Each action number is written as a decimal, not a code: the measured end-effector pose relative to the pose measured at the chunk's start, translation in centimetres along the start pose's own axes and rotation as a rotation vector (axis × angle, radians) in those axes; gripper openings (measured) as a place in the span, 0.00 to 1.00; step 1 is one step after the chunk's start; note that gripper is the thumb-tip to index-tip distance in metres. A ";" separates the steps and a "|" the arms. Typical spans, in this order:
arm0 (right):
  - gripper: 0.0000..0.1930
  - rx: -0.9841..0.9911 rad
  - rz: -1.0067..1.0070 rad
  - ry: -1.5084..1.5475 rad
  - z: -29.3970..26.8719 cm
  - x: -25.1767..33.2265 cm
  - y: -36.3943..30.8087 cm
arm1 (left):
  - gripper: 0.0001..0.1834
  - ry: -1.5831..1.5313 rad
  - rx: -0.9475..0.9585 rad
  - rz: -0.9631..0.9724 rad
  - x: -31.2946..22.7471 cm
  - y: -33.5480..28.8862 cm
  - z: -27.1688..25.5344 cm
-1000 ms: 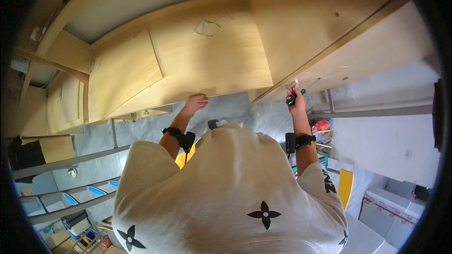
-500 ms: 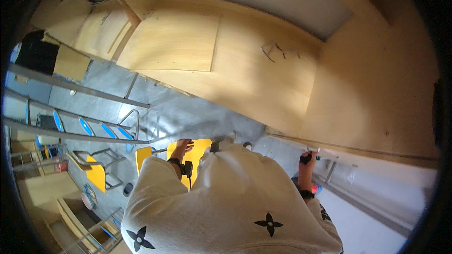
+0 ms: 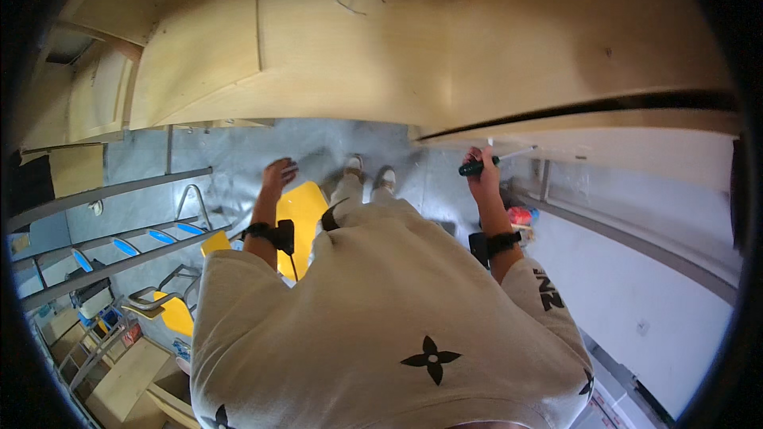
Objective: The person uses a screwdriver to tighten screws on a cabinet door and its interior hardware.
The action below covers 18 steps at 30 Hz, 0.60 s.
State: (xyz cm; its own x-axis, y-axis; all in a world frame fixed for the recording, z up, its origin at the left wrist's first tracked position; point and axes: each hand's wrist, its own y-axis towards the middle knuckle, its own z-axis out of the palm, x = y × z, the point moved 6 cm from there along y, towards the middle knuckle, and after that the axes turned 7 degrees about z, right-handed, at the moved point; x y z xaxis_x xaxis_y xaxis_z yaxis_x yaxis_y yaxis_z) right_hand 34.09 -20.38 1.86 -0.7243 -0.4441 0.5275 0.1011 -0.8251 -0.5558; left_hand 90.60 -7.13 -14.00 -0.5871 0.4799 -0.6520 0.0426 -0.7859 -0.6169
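My right hand (image 3: 483, 178) is closed around the dark green and black handle of a screwdriver (image 3: 472, 168). Its thin metal shaft points right, close under the edge of a light wooden panel (image 3: 572, 56). My left hand (image 3: 276, 176) hangs over the floor beside a yellow chair seat (image 3: 300, 214), its fingers loosely bent and apart, with nothing plainly in them. Each wrist carries a black strap with a small black device. A wooden desktop (image 3: 342, 71) stretches ahead of both hands, with thin bent dark lines or wires (image 3: 359, 0) on it.
A metal ladder with blue treads (image 3: 125, 246) runs along the left, near another yellow chair (image 3: 174, 314). My shoes (image 3: 386, 178) stand on the grey floor (image 3: 318, 139). A grey metal rail (image 3: 628, 234) crosses on the right, beside a red object (image 3: 520, 216).
The view has shifted, bringing both hands higher in the picture and my shoes more fully into sight. My right hand has turned, and the screwdriver now shows clearly.
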 end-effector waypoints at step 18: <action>0.13 -0.292 -0.445 -0.608 0.0 4.1 -7.0 | 0.15 0.141 -0.418 -0.135 9.3 -14.2 -0.3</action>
State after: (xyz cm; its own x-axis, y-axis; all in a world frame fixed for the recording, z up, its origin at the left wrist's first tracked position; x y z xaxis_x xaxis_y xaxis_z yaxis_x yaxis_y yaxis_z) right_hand 30.46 -16.42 7.90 -0.1481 -0.2777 0.9492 -0.3526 -0.8819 -0.3130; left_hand 84.80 8.64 -11.40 -0.4956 0.6382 -0.5891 0.3127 -0.5017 -0.8065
